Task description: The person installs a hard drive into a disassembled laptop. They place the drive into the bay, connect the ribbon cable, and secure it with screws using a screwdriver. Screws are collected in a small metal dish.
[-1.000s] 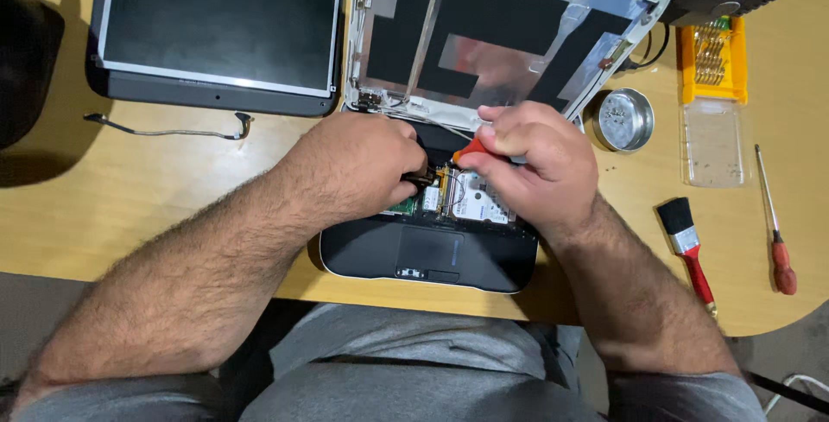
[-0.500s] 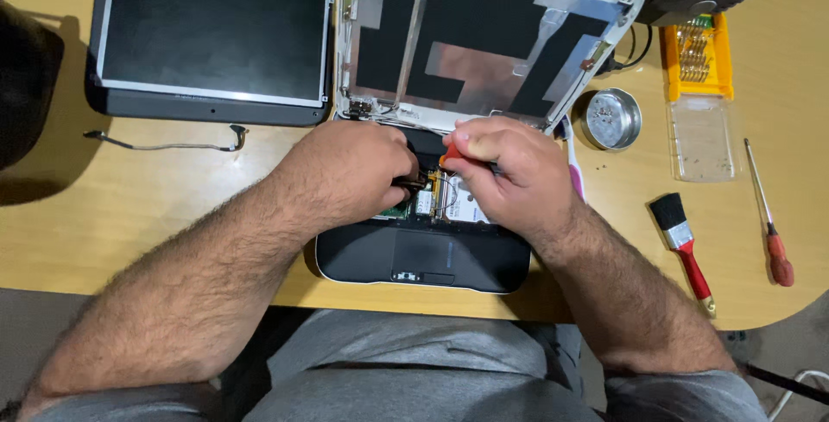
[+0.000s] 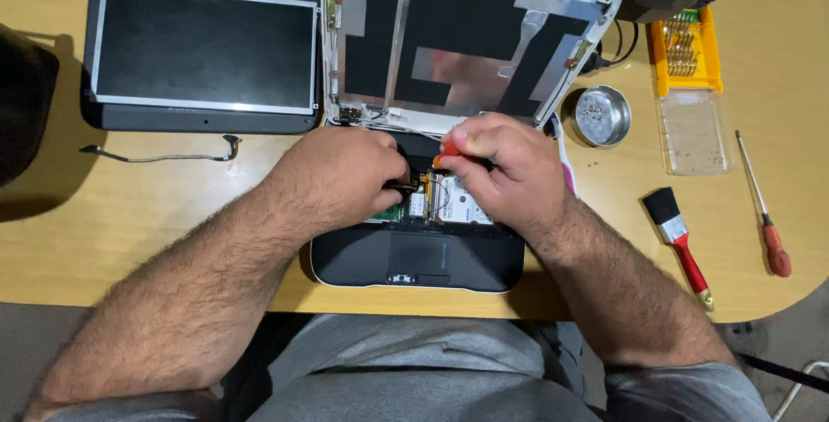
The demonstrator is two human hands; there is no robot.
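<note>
Nearest the person, the small laptop's black base [image 3: 417, 260] lies at the table [image 3: 129, 241] edge, its palm rest and touchpad in place while the area behind them is opened, showing a hard drive [image 3: 458, 206] and a green circuit board [image 3: 387, 213]. So the teardown looks well along: the keyboard deck is off and the internals exposed, though the drive and board are not yet out.

The left hand [image 3: 341, 176] curls over the opening, fingers closed on something small and dark that I cannot make out. The right hand [image 3: 501, 171] pinches a red-handled screwdriver [image 3: 446, 153], tip down into the base.

Behind them the emptied white lid shell [image 3: 471, 42] stands open, and the detached screen panel [image 3: 203, 46] lies to the left. To the right sit a metal dish [image 3: 602, 115], a yellow bit holder [image 3: 685, 49], a brush [image 3: 678, 236] and a second screwdriver [image 3: 764, 210].

Compared with half a second ago, both hands hold nearly the same grip; only the view has shifted slightly.
</note>
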